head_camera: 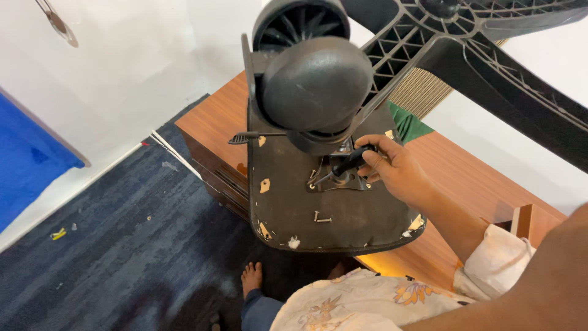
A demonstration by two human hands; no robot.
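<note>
Right hand (395,168) extended forward, fist gripping screwdriver (346,165).

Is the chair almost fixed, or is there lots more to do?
Partly along, it seems. Two loose screws already lie on the upturned seat underside, so some fasteners are out. In hand: the right hand holds a black-handled screwdriver with its tip at the metal plate. Left: the wheeled base is still joined to the seat. The left hand isn't visible.
</note>
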